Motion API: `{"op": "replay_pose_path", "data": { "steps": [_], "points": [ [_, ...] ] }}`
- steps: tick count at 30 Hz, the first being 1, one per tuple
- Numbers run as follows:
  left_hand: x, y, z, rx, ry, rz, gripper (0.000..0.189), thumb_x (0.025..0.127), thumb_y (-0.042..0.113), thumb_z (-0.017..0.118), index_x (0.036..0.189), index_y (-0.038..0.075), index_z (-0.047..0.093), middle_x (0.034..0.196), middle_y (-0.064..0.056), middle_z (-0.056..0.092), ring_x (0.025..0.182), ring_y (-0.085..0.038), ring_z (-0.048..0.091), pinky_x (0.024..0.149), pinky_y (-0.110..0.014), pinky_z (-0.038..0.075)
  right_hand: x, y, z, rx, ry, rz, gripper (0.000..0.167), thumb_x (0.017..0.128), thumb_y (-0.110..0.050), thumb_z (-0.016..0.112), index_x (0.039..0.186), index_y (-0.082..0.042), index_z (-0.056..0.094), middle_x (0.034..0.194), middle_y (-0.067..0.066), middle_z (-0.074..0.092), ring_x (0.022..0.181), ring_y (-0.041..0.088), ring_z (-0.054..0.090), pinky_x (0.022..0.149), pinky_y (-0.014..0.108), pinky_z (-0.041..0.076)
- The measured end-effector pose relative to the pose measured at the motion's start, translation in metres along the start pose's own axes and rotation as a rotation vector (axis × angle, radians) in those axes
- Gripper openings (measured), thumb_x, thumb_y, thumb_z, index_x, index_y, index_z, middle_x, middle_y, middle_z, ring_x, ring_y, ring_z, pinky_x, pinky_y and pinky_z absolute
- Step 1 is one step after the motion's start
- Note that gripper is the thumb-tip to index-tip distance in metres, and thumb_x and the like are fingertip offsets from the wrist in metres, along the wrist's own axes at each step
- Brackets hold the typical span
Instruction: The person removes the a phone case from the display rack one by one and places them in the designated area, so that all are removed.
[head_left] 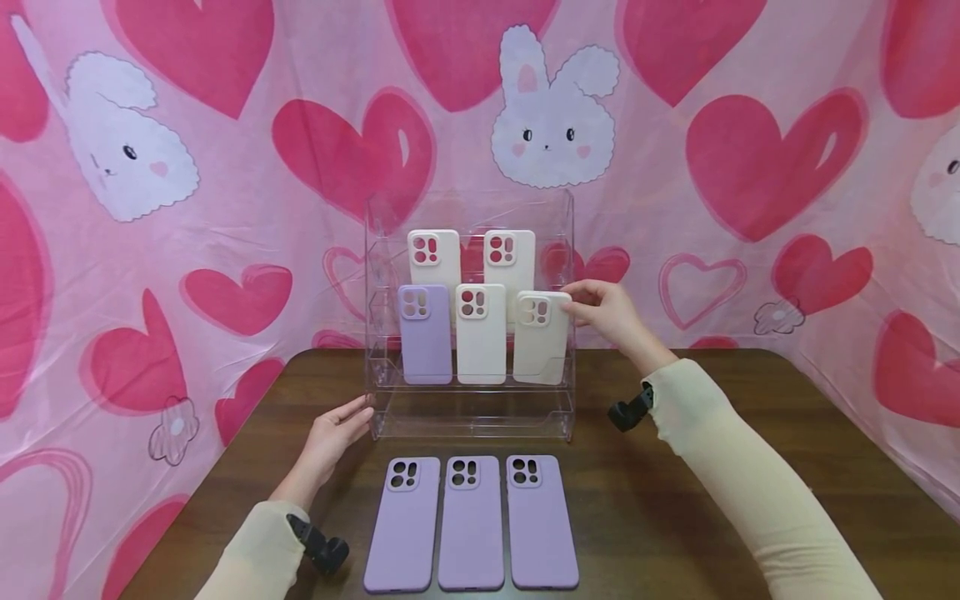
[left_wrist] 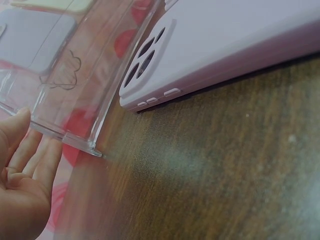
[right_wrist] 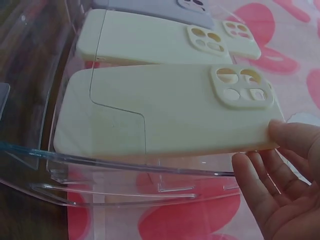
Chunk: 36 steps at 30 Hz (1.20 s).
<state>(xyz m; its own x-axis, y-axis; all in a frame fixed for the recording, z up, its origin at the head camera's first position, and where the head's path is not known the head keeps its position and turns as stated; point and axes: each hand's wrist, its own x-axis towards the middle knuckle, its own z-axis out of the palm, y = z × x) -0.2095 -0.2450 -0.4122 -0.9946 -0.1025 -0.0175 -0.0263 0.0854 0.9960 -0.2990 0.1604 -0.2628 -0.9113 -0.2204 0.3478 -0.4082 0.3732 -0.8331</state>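
A clear stepped display stand (head_left: 471, 404) stands on the table. My left hand (head_left: 337, 433) is at its lower left edge, thumb on one side of the clear side panel (left_wrist: 75, 140) and fingers on the other. With my right hand (head_left: 607, 312) I pinch the top right corner of a cream phone case (head_left: 540, 350), whose lower end sits behind the clear lip of a tier. Beside it on that tier are a white phone case (head_left: 482, 350) and a purple phone case (head_left: 427, 346). Two more pale cases, a left one (head_left: 435, 267) and a right one (head_left: 517, 271), stand one tier higher, partly hidden.
Three purple phone cases lie in a row before the stand: a left one (head_left: 401, 533), a middle one (head_left: 471, 533) and a right one (head_left: 543, 533). The stand's lowest tier shows bare wood through it. Behind the brown table (head_left: 712, 467) hangs a pink heart-patterned cloth (head_left: 465, 150).
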Motion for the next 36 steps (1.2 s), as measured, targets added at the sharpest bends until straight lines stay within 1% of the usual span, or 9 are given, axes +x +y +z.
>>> {"op": "replay_pose_path", "data": {
  "steps": [5,9,14,19,22,28,33,36],
  "points": [
    [0.000,0.000,0.000,-0.002,-0.005,0.003,0.049,0.093,0.012,0.056,0.135,-0.006,0.039,0.139,-0.020,0.038,0.121,-0.031,0.042,0.094,-0.031,0.043,-0.001,0.001,0.001,0.012,0.014,0.000,0.031,0.085,-0.013,0.068,0.109,0.006,0.062,0.094,0.018,0.063,0.079,0.020,0.060,0.072,0.032,0.056],
    [0.000,0.000,-0.001,-0.002,-0.007,0.007,0.049,0.093,0.012,0.056,0.135,-0.007,0.039,0.139,-0.020,0.037,0.122,-0.031,0.041,0.094,-0.031,0.042,-0.002,0.002,0.000,0.024,0.023,-0.003,0.031,0.085,-0.012,0.068,0.109,0.007,0.061,0.093,0.017,0.063,0.078,0.017,0.060,0.072,0.032,0.056],
    [0.000,0.000,-0.001,-0.008,-0.011,0.009,0.050,0.093,0.012,0.055,0.135,-0.007,0.038,0.139,-0.021,0.037,0.122,-0.031,0.040,0.094,-0.031,0.042,-0.004,0.003,-0.002,0.048,0.025,-0.008,0.030,0.085,-0.009,0.067,0.109,0.008,0.060,0.094,0.020,0.063,0.077,0.016,0.060,0.071,0.031,0.056],
    [0.000,0.000,0.000,-0.017,-0.002,0.006,0.049,0.093,0.012,0.055,0.135,-0.008,0.038,0.139,-0.020,0.037,0.122,-0.031,0.040,0.094,-0.030,0.043,-0.007,0.002,-0.003,0.061,0.024,-0.010,0.032,0.085,-0.010,0.067,0.110,0.009,0.060,0.097,0.022,0.062,0.080,0.018,0.061,0.074,0.035,0.055],
    [0.000,0.001,0.000,-0.016,-0.001,0.008,0.049,0.093,0.012,0.055,0.135,-0.008,0.038,0.138,-0.021,0.037,0.122,-0.031,0.040,0.094,-0.031,0.043,-0.008,-0.001,-0.005,0.066,0.031,-0.013,0.033,0.085,-0.012,0.067,0.110,0.008,0.060,0.097,0.021,0.062,0.080,0.018,0.061,0.075,0.038,0.054],
    [-0.001,0.002,0.001,-0.018,-0.003,0.014,0.048,0.093,0.011,0.055,0.135,-0.008,0.038,0.138,-0.021,0.037,0.122,-0.031,0.040,0.094,-0.031,0.042,-0.011,-0.008,-0.009,0.084,0.056,-0.042,0.034,0.085,-0.013,0.067,0.111,0.008,0.059,0.096,0.019,0.061,0.080,0.015,0.060,0.073,0.033,0.055],
    [0.000,0.001,0.000,-0.013,0.002,0.015,0.049,0.093,0.012,0.056,0.134,-0.008,0.039,0.138,-0.020,0.038,0.121,-0.031,0.041,0.093,-0.031,0.043,-0.012,-0.013,-0.011,0.106,0.095,-0.052,0.034,0.085,-0.015,0.067,0.111,0.006,0.059,0.095,0.012,0.061,0.081,0.015,0.061,0.072,0.028,0.055],
    [0.000,0.000,0.000,-0.012,-0.002,0.017,0.051,0.093,0.014,0.057,0.135,-0.008,0.038,0.138,-0.021,0.037,0.121,-0.032,0.040,0.093,-0.031,0.043,-0.013,-0.017,-0.014,0.137,0.110,-0.070,0.035,0.085,-0.014,0.067,0.111,0.007,0.059,0.093,0.008,0.061,0.081,0.013,0.061,0.072,0.029,0.055]
  ]
}}
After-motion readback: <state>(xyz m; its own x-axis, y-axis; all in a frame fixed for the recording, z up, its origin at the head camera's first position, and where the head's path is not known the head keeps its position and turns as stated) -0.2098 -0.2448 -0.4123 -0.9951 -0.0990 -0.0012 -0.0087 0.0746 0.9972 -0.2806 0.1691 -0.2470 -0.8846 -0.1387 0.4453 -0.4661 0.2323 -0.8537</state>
